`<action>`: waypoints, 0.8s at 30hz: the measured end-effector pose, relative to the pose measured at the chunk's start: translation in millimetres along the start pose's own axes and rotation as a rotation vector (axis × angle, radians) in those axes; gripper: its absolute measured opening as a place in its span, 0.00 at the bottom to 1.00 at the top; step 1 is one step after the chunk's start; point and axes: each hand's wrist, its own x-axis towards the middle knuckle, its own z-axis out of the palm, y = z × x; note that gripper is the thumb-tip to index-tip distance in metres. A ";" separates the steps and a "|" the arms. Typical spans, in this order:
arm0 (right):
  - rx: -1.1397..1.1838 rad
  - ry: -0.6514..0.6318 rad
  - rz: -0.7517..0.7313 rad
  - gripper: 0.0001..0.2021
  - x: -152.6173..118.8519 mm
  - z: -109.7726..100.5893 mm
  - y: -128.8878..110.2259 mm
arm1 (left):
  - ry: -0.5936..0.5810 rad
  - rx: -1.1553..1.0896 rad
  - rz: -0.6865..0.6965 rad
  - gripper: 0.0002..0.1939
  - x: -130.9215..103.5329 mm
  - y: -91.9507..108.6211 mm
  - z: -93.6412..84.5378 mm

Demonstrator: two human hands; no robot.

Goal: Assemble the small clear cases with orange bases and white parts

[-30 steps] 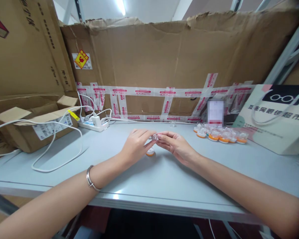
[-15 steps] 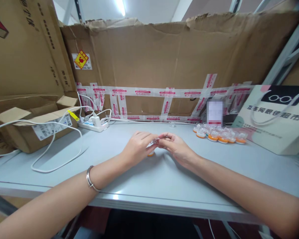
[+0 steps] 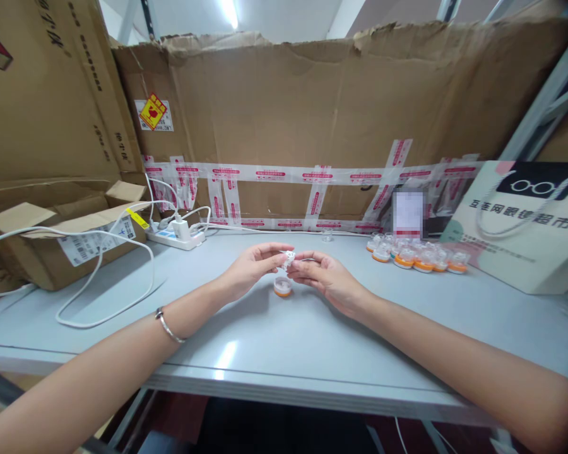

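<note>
Between the fingertips of both hands is a small white and clear part [image 3: 288, 259], held just above the tabletop. My left hand [image 3: 258, 265] pinches it from the left, with thumb and fingers closed on it. From the right, my right hand [image 3: 322, 276] grips the same part with its fingertips. Directly below them, a round clear piece with an orange base [image 3: 283, 287] stands on the grey table [image 3: 274, 347]. The finer shape of the held part is too small to tell.
Several clear pieces with orange bases [image 3: 423, 258] are grouped at the right, beside a paper bag [image 3: 515, 252]. A small clear piece [image 3: 328, 236] lies at the back. At left are a power strip [image 3: 182, 238], white cables and an open carton [image 3: 42, 258].
My left hand has moved slightly left and turned, showing more of the white part. The orange-based piece below, mostly hidden before, is now in plain view.
</note>
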 end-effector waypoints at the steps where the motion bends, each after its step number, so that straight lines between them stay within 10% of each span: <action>1: -0.014 0.005 -0.023 0.13 -0.3 1.2 0.5 | -0.015 0.019 0.004 0.14 0.2 -1.1 1.0; 9: -0.159 0.014 -0.088 0.15 2.7 -0.4 3.8 | -0.087 0.156 0.025 0.14 -3.5 3.3 3.8; 16: -0.781 -0.064 -0.228 0.19 2.6 -10.2 10.8 | 0.031 0.619 0.106 0.12 -3.1 6.1 -1.2; 24: -0.806 -0.089 -0.278 0.16 6.4 -9.9 22.7 | -0.101 0.822 0.215 0.11 -4.3 4.2 -6.6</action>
